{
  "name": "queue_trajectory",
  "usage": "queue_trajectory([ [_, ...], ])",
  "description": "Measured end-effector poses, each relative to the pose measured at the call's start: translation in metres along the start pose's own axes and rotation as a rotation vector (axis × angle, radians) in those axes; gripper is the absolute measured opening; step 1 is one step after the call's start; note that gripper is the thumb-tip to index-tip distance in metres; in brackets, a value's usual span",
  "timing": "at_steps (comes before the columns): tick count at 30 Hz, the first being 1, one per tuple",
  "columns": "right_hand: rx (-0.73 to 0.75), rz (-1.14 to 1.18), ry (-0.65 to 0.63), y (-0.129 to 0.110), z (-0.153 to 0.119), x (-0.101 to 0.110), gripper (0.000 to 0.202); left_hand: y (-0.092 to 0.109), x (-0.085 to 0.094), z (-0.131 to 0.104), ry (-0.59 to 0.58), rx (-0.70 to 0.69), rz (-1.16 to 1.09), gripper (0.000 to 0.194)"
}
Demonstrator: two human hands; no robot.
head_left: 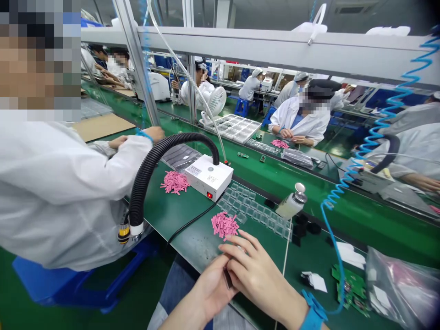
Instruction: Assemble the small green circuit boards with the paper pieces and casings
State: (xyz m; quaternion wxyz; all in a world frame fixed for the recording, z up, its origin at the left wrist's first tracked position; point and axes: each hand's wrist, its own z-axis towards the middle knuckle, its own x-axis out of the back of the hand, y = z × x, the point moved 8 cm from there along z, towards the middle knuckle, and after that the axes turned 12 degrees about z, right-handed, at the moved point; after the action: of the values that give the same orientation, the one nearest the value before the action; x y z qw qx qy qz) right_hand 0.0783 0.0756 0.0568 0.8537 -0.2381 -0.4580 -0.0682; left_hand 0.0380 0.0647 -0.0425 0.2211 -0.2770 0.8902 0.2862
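Note:
My left hand (213, 288) is closed, palm up, around a small dark flat piece (228, 278) that shows only as a narrow edge. Over it bends my right hand (252, 266), its fingers curled against the left fingertips; what they pinch is hidden. A blue wrist strap (312, 310) circles my right wrist. Just beyond the fingertips lies a pile of pink strips (224, 224) on the green bench (195, 245). Rows of clear plastic pieces (264, 214) spread out behind that pile.
A white box (210, 176) carries a black corrugated hose (144, 174) arching left. Farther right stand a pump bottle (292, 201), green circuit boards (350, 286) and a plastic bag (402, 284). A blue coiled hose (369, 142) hangs down. A person in white (62, 192) sits close on the left.

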Motion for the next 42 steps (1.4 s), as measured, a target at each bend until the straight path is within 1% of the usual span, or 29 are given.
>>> queue_trajectory([
  [3,0.001,0.007,0.001,0.000,0.000,-0.002,0.016,0.001,-0.001,-0.002,-0.008,-0.012,-0.005,0.014],
  [6,0.000,0.019,-0.003,-0.001,0.000,0.000,0.016,0.002,-0.002,-0.002,-0.024,-0.021,-0.012,0.011],
  [9,-0.006,0.039,0.022,-0.001,0.001,0.011,0.017,0.003,-0.001,-0.001,-0.037,-0.021,-0.040,0.012],
  [12,-0.033,0.079,0.094,0.000,-0.002,0.027,0.011,0.004,-0.001,0.000,-0.071,-0.022,-0.087,0.012],
  [14,-0.086,0.113,0.182,0.004,-0.009,0.037,0.008,0.007,-0.002,0.001,-0.113,-0.038,-0.086,0.015],
  [16,-0.187,0.147,0.283,0.011,-0.019,0.041,0.007,0.009,-0.002,0.003,-0.131,-0.066,-0.076,0.023],
  [18,-0.298,0.186,0.357,0.018,-0.028,0.039,0.007,0.011,0.001,0.005,-0.115,-0.091,-0.077,0.028],
  [20,-0.361,0.220,0.387,0.021,-0.035,0.033,0.007,0.012,0.002,0.006,-0.100,-0.097,-0.075,0.028],
  [23,-0.339,0.201,0.356,0.017,-0.036,0.023,0.010,0.011,-0.003,0.004,-0.120,-0.091,-0.081,0.025],
  [26,-0.269,0.099,0.282,0.012,-0.031,0.019,0.011,0.010,-0.007,0.000,-0.120,-0.075,-0.099,0.019],
  [29,-0.200,0.023,0.241,0.009,-0.024,0.021,0.010,0.007,-0.006,-0.001,-0.109,-0.060,-0.106,0.016],
  [34,-0.107,-0.026,0.200,0.003,-0.013,0.024,0.013,0.003,-0.001,0.003,-0.116,-0.065,-0.123,0.015],
  [42,-0.105,-0.043,0.120,0.007,-0.013,0.017,0.015,0.000,0.001,0.002,-0.039,-0.056,-0.093,0.009],
])
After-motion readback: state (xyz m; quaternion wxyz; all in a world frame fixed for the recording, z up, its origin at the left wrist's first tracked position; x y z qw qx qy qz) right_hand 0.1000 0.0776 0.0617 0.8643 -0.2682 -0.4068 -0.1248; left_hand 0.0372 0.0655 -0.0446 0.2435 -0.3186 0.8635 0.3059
